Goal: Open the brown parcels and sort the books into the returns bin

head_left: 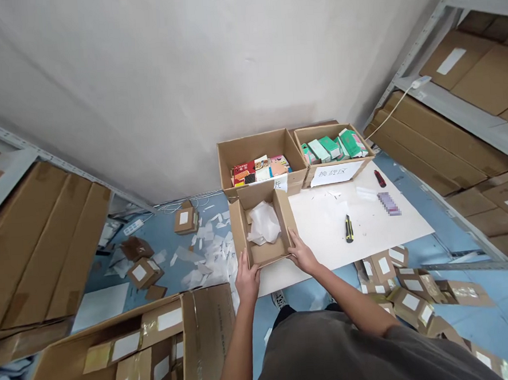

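Note:
A small open cardboard box (281, 217) sits at the left end of a white sheet (368, 229) on the floor. Crumpled white packing paper (263, 224) lies inside it. My left hand (247, 277) grips the box's near left corner. My right hand (301, 255) holds its near right corner. Both arms reach forward from the bottom of the view.
Two open boxes stand against the wall: one with colourful booklets (259, 169), one with green packets (335, 145). A utility knife (349, 229) and a red one (379, 178) lie on the sheet. Small parcels (409, 301) pile up right; a large carton (130, 352) sits near left. Shelves flank both sides.

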Available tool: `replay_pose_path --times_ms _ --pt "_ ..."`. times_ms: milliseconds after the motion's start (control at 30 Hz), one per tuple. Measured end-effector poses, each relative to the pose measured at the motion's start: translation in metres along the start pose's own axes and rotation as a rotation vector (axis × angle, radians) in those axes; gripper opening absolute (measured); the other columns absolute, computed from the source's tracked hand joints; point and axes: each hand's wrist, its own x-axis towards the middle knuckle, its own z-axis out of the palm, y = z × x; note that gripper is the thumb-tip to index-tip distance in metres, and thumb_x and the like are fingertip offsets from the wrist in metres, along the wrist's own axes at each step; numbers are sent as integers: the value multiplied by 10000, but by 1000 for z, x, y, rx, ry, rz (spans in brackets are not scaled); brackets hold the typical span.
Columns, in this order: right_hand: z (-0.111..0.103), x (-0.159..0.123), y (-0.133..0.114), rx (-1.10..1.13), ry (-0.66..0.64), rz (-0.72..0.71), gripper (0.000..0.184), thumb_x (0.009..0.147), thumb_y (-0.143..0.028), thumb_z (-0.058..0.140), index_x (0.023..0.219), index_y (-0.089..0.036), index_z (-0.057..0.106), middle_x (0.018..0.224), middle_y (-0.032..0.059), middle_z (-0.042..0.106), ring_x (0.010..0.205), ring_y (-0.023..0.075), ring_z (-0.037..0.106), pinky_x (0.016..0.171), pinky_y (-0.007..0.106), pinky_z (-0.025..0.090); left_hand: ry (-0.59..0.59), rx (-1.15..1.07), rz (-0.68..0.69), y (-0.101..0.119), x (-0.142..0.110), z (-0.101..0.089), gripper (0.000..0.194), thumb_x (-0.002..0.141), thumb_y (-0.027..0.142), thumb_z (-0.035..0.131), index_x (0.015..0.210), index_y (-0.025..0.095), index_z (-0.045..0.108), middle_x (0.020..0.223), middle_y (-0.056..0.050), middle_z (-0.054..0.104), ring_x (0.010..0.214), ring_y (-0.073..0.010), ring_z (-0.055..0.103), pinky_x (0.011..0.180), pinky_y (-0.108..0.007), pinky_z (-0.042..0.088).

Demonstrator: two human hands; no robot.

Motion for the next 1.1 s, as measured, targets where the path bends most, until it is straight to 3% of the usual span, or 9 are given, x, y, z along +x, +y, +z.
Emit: replay_pose_path --times_ms 133,267,467,567,667,800,900,1000,1100 --pt "-60 -19 21 -23 132 -43 186 784 -1 684 772 -186 664 1741 17 3 1592 350 120 1188 562 429 62 31 79 64 25 1 174 908 134 639 955 258 752 1723 -8 233 1546 -309 335 1137 -455 498" --pt "-130 -57 64 -42 209 -18 197 782 14 647 788 -182 672 1739 25 -10 1590 340 145 1177 547 445 66 8 154 143 46 27 155 911 157 652 961 262 755 1721 8 237 1538 -315 353 1144 -464 495" --pt "-258 -167 163 -99 241 234 161 831 -62 622 839 -200 702 1739 4 70 1591 313 170 1219 547 382 -166 -44 203 309 67 113 161 921 214 666 1032 285 757 1711 33 262 1579 -353 233 1203 -554 429" --pt "-318 -250 214 -136 324 387 133 850 -102 621 845 -204 707 1737 5 113 1591 305 181 1222 547 377 -292 -83 329 410 71 166 180 904 217 691 1061 283 753 1711 33 265 1591 -358 189 1237 -567 384" --pt "-361 -342 248 -186 435 560 124 858 -122 624 834 -207 712 1734 12 151 1593 308 180 1223 536 376 -390 -152 514 508 65 216 198 918 210 667 1083 280 750 1721 37 238 1594 -336 193 1239 -546 385" --pt "-384 -457 274 -235 563 795 134 859 -119 616 829 -203 716 1735 16 165 1599 305 154 1224 506 375 -523 -240 762 619 42 271 193 947 224 624 1083 265 755 1730 14 219 1588 -311 226 1229 -522 393" --pt "-383 -520 292 -248 550 1016 178 820 -118 665 962 -189 745 1727 77 201 1598 348 134 1222 570 346 -662 -223 890 673 20 302 273 905 220 680 1166 266 746 1709 -43 288 1576 -353 248 1214 -577 377" --pt "-375 -556 312 -219 488 1195 461 759 -128 728 1216 -188 715 1669 146 332 1579 389 188 1215 612 329 -781 -182 962 694 2 323 516 854 185 717 1360 271 657 1650 -97 408 1571 -380 247 1218 -605 342" --pt "-367 -565 330 -201 481 1176 555 791 -197 720 1343 -199 656 1592 155 447 1558 380 253 1215 588 344 -792 -182 944 683 -4 330 600 893 221 664 1478 286 548 1646 -93 415 1573 -347 255 1221 -570 346"
